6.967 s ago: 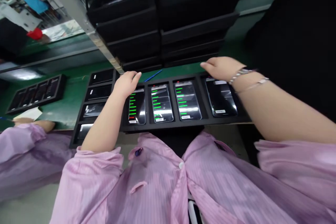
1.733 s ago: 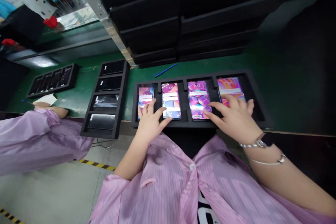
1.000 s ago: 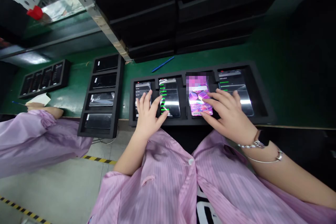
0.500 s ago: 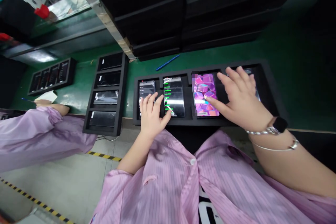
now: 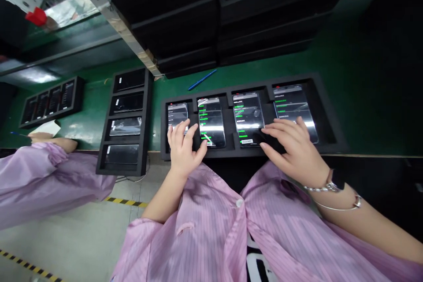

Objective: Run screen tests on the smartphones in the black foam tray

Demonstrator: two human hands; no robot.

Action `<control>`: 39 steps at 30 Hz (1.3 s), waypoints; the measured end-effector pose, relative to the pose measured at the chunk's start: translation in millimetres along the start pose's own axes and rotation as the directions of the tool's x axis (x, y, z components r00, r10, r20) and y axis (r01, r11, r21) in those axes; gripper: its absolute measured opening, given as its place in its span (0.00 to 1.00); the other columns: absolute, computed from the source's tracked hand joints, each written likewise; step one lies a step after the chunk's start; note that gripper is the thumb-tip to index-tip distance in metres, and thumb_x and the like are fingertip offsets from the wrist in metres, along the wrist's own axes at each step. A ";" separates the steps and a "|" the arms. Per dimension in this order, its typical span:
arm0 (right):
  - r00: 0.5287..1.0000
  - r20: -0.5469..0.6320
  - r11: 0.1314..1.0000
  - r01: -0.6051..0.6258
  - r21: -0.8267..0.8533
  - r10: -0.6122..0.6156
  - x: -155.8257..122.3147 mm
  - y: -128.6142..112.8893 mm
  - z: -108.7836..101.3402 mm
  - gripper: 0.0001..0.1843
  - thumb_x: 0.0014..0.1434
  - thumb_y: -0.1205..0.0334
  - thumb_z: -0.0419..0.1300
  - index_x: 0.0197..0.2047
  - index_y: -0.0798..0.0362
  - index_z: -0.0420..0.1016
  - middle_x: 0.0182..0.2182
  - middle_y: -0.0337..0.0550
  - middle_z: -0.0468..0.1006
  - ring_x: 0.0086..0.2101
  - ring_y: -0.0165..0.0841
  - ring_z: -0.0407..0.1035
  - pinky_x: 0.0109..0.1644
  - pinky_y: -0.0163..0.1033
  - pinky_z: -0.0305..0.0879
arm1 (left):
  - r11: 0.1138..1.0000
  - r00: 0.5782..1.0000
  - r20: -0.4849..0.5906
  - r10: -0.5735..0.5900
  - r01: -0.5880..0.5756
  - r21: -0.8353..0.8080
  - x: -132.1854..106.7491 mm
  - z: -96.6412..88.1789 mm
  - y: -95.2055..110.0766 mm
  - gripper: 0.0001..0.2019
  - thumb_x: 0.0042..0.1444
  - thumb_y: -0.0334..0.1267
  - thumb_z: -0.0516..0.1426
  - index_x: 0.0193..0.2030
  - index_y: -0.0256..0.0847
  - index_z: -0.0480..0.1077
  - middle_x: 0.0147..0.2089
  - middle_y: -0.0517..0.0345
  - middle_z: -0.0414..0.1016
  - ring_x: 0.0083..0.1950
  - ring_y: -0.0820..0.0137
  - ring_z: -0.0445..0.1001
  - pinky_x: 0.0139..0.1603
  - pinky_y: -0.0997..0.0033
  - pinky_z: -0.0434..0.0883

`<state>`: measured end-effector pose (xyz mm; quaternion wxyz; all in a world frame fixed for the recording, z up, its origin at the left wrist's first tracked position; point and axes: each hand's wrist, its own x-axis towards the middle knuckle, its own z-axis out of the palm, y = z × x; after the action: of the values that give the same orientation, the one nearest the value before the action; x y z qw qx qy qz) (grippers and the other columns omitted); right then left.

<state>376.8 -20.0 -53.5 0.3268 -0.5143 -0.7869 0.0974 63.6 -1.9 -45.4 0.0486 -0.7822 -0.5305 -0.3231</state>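
My left hand (image 5: pixel 184 144) rests on the lower part of the leftmost smartphone (image 5: pixel 177 117), with its thumb reaching toward the smartphone beside it (image 5: pixel 212 122). My right hand (image 5: pixel 292 152) lies with its fingers across the lower edges of the two right-hand smartphones (image 5: pixel 247 119) (image 5: pixel 294 113). These phones lie face up in separate pockets of a black foam tray (image 5: pixel 228 153), their dark screens showing lines of green text. Neither hand grips anything.
A second black foam tray (image 5: pixel 148 123) holds several dark phones to the left. Black stacked trays (image 5: pixel 214 22) stand behind a blue pen (image 5: pixel 202 79) on the green bench mat (image 5: pixel 172 70). A co-worker's pink sleeve (image 5: pixel 42 180) and hand (image 5: pixel 41 137) are at left.
The third phone's screen has gone from a pink wallpaper to green text on dark. My right hand has moved left and nearer to me, and the view has shifted slightly.
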 end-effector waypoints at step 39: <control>0.991 -0.084 0.992 0.093 -0.087 -0.100 -5.4 10.8 2.2 0.16 0.66 0.58 0.62 0.56 0.50 0.73 0.53 0.61 0.75 0.58 0.61 0.71 0.61 0.68 0.71 | 0.981 0.940 0.279 -0.195 0.187 0.054 -19.0 -49.7 -15.7 0.29 0.67 0.62 0.57 0.64 0.43 0.69 0.72 0.38 0.65 0.74 0.49 0.62 0.78 0.38 0.51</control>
<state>384.8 -19.4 -62.7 0.3437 -0.4926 -0.7991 0.0259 23.1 -31.0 -21.1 -0.0488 -0.7644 -0.6097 -0.2039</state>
